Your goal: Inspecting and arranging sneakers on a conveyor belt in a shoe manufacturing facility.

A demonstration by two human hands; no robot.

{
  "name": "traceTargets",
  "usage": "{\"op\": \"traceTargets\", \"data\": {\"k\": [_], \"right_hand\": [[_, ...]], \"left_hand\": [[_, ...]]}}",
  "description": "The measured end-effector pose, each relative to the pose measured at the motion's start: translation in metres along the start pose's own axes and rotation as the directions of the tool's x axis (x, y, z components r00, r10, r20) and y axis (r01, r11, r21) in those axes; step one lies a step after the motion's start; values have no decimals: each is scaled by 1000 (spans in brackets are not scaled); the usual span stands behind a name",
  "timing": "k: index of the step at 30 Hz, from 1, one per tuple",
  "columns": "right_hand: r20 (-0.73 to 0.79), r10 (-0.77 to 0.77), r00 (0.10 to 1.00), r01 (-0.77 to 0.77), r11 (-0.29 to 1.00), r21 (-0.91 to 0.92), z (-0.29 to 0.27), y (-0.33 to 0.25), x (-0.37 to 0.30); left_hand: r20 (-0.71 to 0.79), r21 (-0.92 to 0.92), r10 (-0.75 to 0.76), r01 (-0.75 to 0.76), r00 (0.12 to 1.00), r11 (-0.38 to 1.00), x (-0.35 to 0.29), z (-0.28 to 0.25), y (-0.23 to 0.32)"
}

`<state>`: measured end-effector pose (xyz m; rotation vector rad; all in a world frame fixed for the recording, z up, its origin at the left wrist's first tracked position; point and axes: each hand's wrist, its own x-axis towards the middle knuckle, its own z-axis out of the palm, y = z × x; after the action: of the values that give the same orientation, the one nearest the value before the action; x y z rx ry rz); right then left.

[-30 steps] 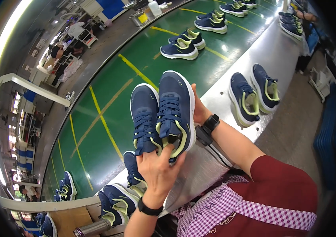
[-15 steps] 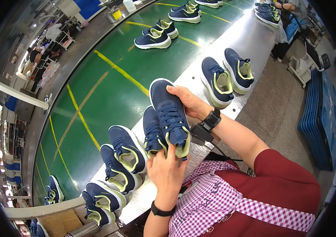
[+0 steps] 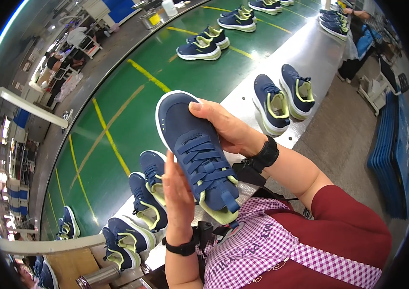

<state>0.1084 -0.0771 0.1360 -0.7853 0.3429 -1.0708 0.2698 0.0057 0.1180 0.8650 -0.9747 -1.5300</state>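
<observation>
A navy sneaker (image 3: 197, 135) with a white sole, pale green lining and navy laces is held up in front of me, toe pointing away. My right hand (image 3: 226, 127) grips its right side, with the thumb on top of the toe. Along its left side, my left hand (image 3: 179, 192) has its fingers stretched upward, partly hidden behind the shoe; whether it touches the sole I cannot tell. Just left of that hand, a pair of matching sneakers (image 3: 146, 212) sits on the metal ledge, with another pair (image 3: 127, 238) nearer.
A green conveyor belt (image 3: 132, 120) with yellow lines carries more sneaker pairs (image 3: 198, 48). On the metal ledge (image 3: 247, 113) to the right stands another pair (image 3: 272, 103). Blue stacked panels (image 3: 389, 154) stand on the floor at right. A person (image 3: 363, 29) works at the far right.
The held sneaker has come closer and shifted slightly left. My left hand has moved from the heel opening to the shoe's left side. The second sneaker beneath it is now out of sight.
</observation>
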Motion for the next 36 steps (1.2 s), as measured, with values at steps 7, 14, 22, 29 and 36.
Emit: {"op": "traceTargets", "data": {"k": [7, 14, 22, 29, 36], "right_hand": [[280, -519, 808, 491, 329, -807, 39, 20, 27], [379, -337, 862, 489, 355, -797, 67, 10, -16], [438, -270, 857, 502, 249, -828, 86, 20, -20], [494, -243, 835, 540, 190, -820, 89, 22, -18], [446, -201, 872, 483, 210, -850, 89, 28, -14]], "left_hand": [[-175, 6, 131, -132, 976, 991, -24, -8, 9], [-156, -356, 221, -263, 963, 897, -45, -63, 14], [-268, -18, 259, -274, 928, 962, -51, -67, 6], [-347, 37, 306, -313, 886, 949, -56, -74, 7], [-290, 112, 416, -402, 862, 909, -49, -67, 16]]}}
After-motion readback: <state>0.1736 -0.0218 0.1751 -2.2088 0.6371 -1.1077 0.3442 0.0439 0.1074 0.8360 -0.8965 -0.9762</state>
